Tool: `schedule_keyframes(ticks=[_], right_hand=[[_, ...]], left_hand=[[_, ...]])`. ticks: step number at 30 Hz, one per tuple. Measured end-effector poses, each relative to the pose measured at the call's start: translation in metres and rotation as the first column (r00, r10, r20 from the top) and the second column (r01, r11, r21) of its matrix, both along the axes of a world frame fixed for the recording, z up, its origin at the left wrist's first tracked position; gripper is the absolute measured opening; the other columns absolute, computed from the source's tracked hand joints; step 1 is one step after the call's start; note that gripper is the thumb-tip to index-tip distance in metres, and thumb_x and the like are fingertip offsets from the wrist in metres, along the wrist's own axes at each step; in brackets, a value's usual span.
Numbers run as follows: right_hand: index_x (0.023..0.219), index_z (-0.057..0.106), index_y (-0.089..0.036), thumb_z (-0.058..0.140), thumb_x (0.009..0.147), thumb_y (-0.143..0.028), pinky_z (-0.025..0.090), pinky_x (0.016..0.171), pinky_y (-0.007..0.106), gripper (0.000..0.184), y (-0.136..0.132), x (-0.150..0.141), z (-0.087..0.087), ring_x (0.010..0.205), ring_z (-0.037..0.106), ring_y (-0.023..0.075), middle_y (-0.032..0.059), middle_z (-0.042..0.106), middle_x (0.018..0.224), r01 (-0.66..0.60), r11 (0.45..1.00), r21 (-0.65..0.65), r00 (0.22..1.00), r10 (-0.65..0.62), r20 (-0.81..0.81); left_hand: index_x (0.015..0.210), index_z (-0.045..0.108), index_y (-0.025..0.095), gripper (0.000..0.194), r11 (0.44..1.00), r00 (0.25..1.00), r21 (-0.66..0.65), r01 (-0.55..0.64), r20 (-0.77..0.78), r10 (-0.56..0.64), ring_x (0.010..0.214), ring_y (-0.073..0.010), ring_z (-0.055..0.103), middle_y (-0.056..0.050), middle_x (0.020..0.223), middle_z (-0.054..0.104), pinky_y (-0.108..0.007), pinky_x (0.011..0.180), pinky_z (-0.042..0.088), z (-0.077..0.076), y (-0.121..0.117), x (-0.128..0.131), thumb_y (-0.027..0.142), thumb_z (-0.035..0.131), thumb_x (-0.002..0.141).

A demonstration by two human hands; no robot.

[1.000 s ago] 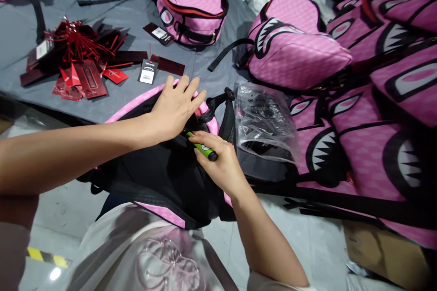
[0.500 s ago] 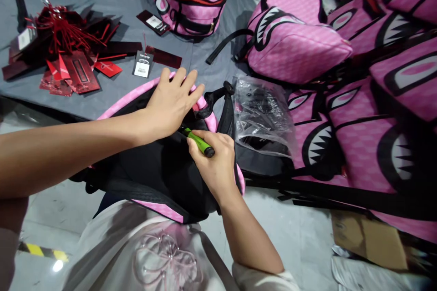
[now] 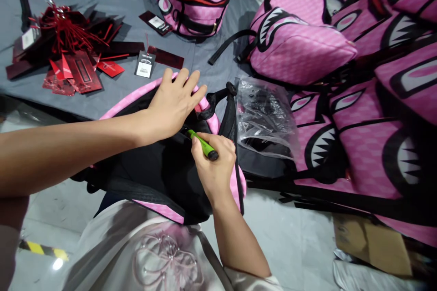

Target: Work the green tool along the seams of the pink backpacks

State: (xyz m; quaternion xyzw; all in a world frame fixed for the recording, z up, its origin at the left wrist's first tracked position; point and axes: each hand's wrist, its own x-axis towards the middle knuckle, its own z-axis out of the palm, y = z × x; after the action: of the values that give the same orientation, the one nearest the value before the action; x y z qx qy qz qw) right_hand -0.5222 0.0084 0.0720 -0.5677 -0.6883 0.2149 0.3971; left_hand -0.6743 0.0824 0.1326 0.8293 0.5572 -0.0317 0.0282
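A pink-and-black backpack lies with its black inside up, on the near edge of the grey-covered table and against my body. My left hand rests palm down over its far part, with fingers stretched and spread across the pink rim. A green marker with a black end is pinched in my right hand. The marker slants up and left, and its tip meets the dark fabric just below my left palm. What the tip touches cannot be made out.
Dark and red hang tags with red strings lie piled at the far left. Another pink backpack stands behind, and one more lies to its right. A clear plastic bag sits by several stacked pink backpacks. Cardboard lies lower right.
My right hand and the marker have shifted slightly right and down against the backpack. My left hand keeps its place. The whole view has moved a little.
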Motion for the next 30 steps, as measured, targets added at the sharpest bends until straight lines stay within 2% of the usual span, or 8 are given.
schedule_keyframes(ticks=[5,11,15,18,21,23,26,30], right_hand=[[0.088,0.075,-0.023,0.067,0.090,-0.024,0.047,0.091,0.041,0.008,0.003,0.003,0.001,0.082,0.071,0.0221,0.0026,0.078,0.087,-0.038,0.999,0.018,0.999,0.039,-0.031],[0.089,0.075,-0.023,0.066,0.090,-0.023,0.049,0.093,0.042,0.008,0.003,0.002,0.001,0.082,0.071,0.0219,0.0025,0.078,0.087,-0.048,0.998,0.029,0.998,0.049,-0.050],[0.089,0.075,-0.024,0.064,0.090,-0.027,0.052,0.089,0.040,0.011,0.006,0.002,-0.003,0.084,0.072,0.0225,0.0028,0.079,0.090,-0.071,0.997,-0.032,0.986,0.065,-0.152],[0.091,0.075,-0.024,0.063,0.090,-0.028,0.051,0.091,0.041,0.013,0.006,0.002,-0.005,0.083,0.073,0.0222,0.0028,0.080,0.094,-0.099,0.995,-0.026,0.977,0.092,-0.193],[0.092,0.075,-0.024,0.063,0.090,-0.028,0.046,0.094,0.043,0.013,0.002,0.002,-0.003,0.083,0.073,0.0224,0.0023,0.080,0.095,-0.101,0.995,-0.009,0.983,0.099,-0.153],[0.094,0.075,-0.024,0.063,0.091,-0.027,0.044,0.093,0.042,0.013,-0.001,0.002,-0.002,0.085,0.073,0.0221,0.0021,0.081,0.097,-0.115,0.993,0.006,0.983,0.115,-0.145],[0.094,0.075,-0.023,0.064,0.092,-0.026,0.042,0.091,0.041,0.012,-0.002,0.001,-0.002,0.084,0.073,0.0214,0.0020,0.081,0.098,-0.141,0.990,0.023,0.980,0.143,-0.137],[0.095,0.074,-0.023,0.065,0.091,-0.022,0.038,0.092,0.042,0.009,0.002,-0.001,-0.008,0.085,0.073,0.0217,0.0012,0.081,0.098,-0.162,0.987,0.014,0.978,0.162,-0.129]], left_hand=[[0.156,0.035,0.018,0.075,1.000,0.993,0.027,0.004,-0.119,-0.001,0.145,-0.0416,0.029,-0.017,0.165,0.025,-0.059,0.115,0.025,0.004,0.000,0.002,0.038,0.069,0.091],[0.156,0.035,0.018,0.072,0.998,0.984,0.059,0.016,-0.175,-0.006,0.143,-0.0383,0.032,-0.017,0.164,0.027,-0.057,0.113,0.031,0.003,-0.001,0.003,0.026,0.068,0.092],[0.158,0.031,0.022,0.086,0.998,0.971,0.046,0.035,-0.236,-0.023,0.142,-0.0396,0.033,-0.018,0.166,0.025,-0.057,0.110,0.036,0.007,0.004,0.001,0.028,0.076,0.085],[0.162,0.023,0.027,0.106,0.997,0.953,-0.071,0.035,-0.299,-0.055,0.144,-0.0443,0.030,-0.017,0.170,0.011,-0.058,0.107,0.041,0.021,0.011,-0.006,0.035,0.085,0.076],[0.164,0.009,0.035,0.123,0.985,0.939,-0.164,-0.061,-0.344,0.001,0.143,-0.0505,0.032,-0.016,0.172,-0.004,-0.056,0.103,0.047,0.039,0.013,-0.015,0.049,0.088,0.070],[0.163,-0.002,0.035,0.129,0.977,0.918,-0.173,-0.121,-0.394,0.044,0.136,-0.0506,0.044,-0.020,0.171,-0.003,-0.054,0.099,0.051,0.046,0.010,-0.019,0.049,0.087,0.071],[0.162,-0.013,0.033,0.138,0.983,0.881,-0.130,-0.129,-0.471,0.053,0.127,-0.0479,0.054,-0.027,0.169,0.003,-0.051,0.093,0.055,0.046,0.002,-0.020,0.042,0.089,0.070],[0.162,-0.011,0.031,0.139,0.994,0.871,-0.072,-0.077,-0.491,0.032,0.127,-0.0461,0.055,-0.029,0.167,0.011,-0.048,0.092,0.056,0.037,-0.002,-0.013,0.039,0.092,0.069]])
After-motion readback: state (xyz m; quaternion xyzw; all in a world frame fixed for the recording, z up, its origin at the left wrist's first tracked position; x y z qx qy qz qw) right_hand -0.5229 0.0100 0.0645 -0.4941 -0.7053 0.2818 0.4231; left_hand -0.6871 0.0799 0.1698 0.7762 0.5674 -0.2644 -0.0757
